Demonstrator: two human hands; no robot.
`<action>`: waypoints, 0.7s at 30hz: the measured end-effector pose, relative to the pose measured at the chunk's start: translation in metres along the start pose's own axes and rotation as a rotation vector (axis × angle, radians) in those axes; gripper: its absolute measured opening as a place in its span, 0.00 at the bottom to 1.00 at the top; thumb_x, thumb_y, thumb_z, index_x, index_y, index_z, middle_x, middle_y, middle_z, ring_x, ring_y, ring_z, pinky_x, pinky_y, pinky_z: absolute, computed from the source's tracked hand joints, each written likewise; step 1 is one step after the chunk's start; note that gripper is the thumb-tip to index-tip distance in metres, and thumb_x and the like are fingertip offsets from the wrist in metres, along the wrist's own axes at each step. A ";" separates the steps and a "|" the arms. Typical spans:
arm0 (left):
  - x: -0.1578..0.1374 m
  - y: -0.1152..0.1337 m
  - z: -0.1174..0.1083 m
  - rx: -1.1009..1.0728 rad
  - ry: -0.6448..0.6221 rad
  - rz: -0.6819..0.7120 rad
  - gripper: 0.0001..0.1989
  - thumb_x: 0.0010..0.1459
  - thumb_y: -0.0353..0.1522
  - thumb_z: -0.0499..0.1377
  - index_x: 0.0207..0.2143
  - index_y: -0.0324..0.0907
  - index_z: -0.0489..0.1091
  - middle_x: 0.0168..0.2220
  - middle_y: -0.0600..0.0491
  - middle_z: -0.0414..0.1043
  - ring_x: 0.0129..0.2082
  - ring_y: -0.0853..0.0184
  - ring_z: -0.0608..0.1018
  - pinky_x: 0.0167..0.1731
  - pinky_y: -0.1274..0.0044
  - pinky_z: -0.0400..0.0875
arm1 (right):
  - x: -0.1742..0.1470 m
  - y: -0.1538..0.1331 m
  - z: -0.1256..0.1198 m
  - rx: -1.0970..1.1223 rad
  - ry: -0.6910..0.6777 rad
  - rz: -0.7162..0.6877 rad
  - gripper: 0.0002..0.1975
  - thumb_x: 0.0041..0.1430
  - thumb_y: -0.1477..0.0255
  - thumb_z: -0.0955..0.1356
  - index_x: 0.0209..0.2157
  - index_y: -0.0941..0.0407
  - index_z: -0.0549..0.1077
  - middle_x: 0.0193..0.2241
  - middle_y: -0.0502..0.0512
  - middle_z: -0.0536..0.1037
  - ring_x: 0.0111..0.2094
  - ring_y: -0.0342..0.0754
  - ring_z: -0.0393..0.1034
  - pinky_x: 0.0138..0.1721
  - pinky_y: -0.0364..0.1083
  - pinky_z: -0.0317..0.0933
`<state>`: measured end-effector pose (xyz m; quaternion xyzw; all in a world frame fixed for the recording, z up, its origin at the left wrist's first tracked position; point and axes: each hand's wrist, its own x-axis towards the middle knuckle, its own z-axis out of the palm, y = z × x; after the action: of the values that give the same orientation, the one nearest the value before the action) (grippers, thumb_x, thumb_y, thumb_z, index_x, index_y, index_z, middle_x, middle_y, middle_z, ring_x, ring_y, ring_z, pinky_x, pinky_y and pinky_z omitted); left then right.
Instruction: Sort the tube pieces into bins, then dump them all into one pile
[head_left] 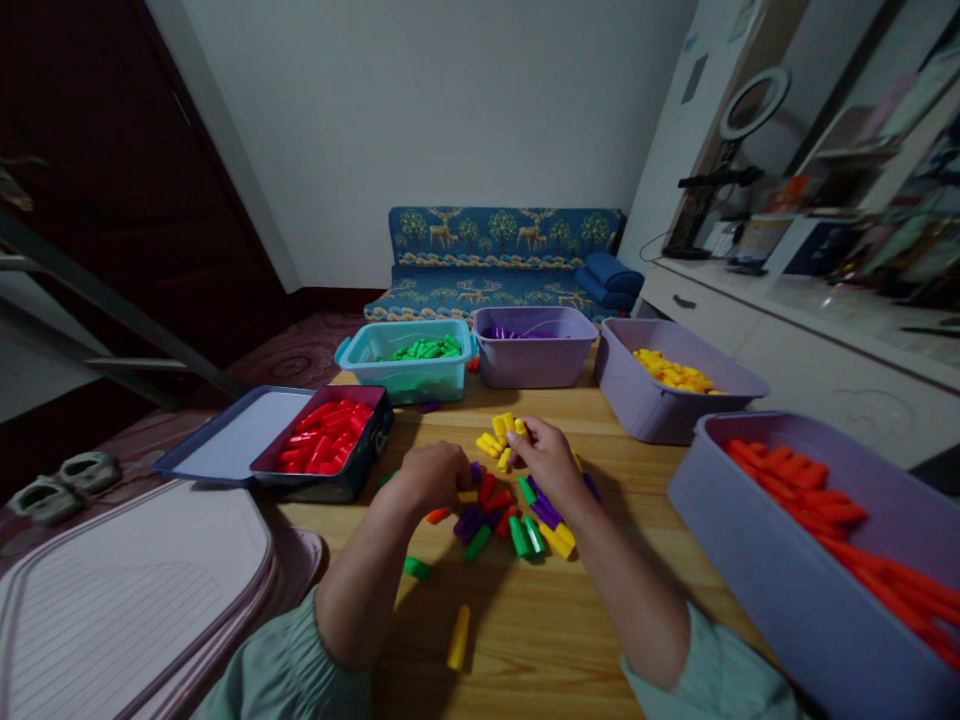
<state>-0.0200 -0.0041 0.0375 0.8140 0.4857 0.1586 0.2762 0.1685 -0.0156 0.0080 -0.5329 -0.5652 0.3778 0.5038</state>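
Note:
A loose pile of short, cap-like plastic pieces in red, green, purple, orange and yellow lies mid-table, with a green piece (533, 536) at its near side. My right hand (546, 455) is closed on several yellow plastic pieces (504, 428) at the pile's far side. Over the left of the pile, my left hand (435, 474) points down with fingers curled together. Its fingertips are mostly hidden, close to a yellow piece (468, 497) and a purple piece (469, 522). One yellow piece (459, 638) lies alone nearer me.
Around the wooden table (555, 640) stand a turquoise bin (409, 378) of green pieces, a purple-filled bin (536, 362), a yellow-filled bin (652, 408) and an orange-filled bin (780, 575). An open hinged box (322, 485) holds red pieces. A patterned sofa (495, 280) is behind.

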 end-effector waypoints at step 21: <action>0.012 0.015 -0.003 -0.948 0.048 -0.164 0.21 0.47 0.46 0.65 0.33 0.36 0.76 0.27 0.48 0.76 0.23 0.72 0.74 0.23 0.82 0.65 | -0.006 -0.015 0.007 0.177 -0.159 0.048 0.16 0.53 0.65 0.66 0.43 0.56 0.70 0.34 0.52 0.78 0.24 0.43 0.71 0.27 0.42 0.65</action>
<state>-0.0051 0.0017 0.0490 0.5536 0.4289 0.3588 0.6171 0.1575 -0.0230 0.0203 -0.4682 -0.5550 0.4792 0.4931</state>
